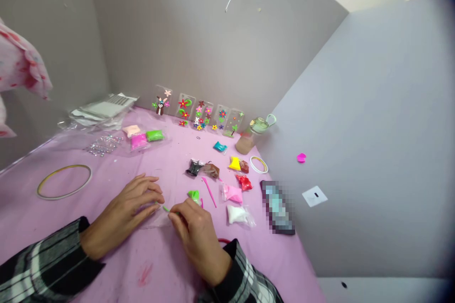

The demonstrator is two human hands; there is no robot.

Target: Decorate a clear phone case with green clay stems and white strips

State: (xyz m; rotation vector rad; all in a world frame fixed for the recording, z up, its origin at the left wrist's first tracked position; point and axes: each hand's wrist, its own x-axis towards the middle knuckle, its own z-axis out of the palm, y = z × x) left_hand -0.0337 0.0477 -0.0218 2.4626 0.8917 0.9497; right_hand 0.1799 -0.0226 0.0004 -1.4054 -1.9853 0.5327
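Observation:
My right hand [197, 236] is closed in a pinch on a thin strip of green clay [166, 209], whose end shows past the fingertips. My left hand [128, 208] lies beside it, palm down with the fingers loosely stretched out. Under and between both hands is a clear, flat sheet or case [156, 220], hard to make out against the cloth. Just beyond my right hand sits a lump of bright green clay [194, 195]. Near it lies a pink modelling tool [209, 192].
Clay packets lie around: black [194, 167], brown [211, 170], yellow [234, 163], red [243, 182], pink [232, 193] and white [236, 215]. Several decorated clear cases [183, 109] lean on the wall. A bottle [245, 143], a blurred phone [277, 207] and a hoop [64, 165] are nearby.

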